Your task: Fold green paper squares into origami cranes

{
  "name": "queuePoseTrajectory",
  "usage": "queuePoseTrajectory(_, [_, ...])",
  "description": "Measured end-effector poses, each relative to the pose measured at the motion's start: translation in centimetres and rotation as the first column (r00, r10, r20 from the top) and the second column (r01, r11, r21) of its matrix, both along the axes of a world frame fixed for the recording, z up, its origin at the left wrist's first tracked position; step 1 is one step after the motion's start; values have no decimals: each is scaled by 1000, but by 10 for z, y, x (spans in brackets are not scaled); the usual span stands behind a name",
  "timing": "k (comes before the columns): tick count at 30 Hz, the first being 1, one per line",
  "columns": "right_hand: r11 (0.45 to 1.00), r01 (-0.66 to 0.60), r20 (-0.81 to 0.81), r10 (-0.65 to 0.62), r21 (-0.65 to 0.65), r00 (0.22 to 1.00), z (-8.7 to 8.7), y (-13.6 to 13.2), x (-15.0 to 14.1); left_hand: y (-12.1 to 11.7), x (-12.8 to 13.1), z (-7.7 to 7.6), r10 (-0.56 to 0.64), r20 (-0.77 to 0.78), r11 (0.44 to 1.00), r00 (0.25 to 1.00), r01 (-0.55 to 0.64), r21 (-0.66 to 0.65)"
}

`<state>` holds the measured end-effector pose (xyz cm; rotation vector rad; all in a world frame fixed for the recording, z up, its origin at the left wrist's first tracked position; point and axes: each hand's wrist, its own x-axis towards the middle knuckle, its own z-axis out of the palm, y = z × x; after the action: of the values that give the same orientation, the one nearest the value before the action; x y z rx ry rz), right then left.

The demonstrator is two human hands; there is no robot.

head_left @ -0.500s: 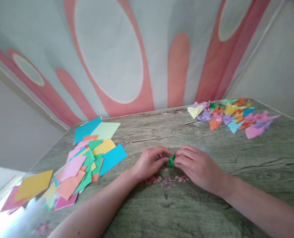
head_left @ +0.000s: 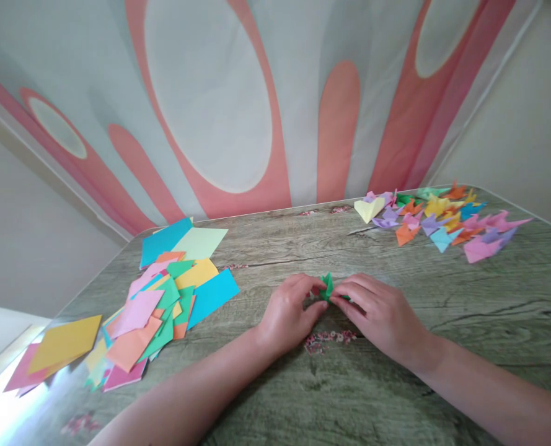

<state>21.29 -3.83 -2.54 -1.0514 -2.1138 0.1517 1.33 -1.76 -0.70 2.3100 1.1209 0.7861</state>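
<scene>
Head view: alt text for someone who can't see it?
The right hand pinches a small folded green paper, the left hand touching it, above a wood-grain table. Colored paper sheets lie in a loose pile at left; small folded paper figures cluster at far right.

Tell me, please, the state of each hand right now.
Left hand: partly closed, fingertips holding the small, folded green paper piece.
Right hand: closed, pinching the same piece from the other side.
</scene>
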Motion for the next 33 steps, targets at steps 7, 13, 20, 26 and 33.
queuePoseTrajectory(7, [993,-92,-66,87,-72,994,-3,-3,-6,0,3,-8,-69,27,995,997,66,80])
queuePoseTrajectory(13, [994,-35,-120,23,-101,992,-2,0,-3,9,0,-10,-102,89,995,991,100,29])
queuePoseTrajectory(20, [997,-14,-174,1,-75,985,5,4,1,8,1,-8,-134,121,991,984,135,4])
queuePoseTrajectory(26, [976,19,-247,-74,-217,966,3,5,0,2,4,-4,-36,162,999,986,39,-14])
queuePoseTrajectory(33, [952,24,-270,-111,-305,957,1,5,2,0,5,-4,-14,181,996,983,28,-79])
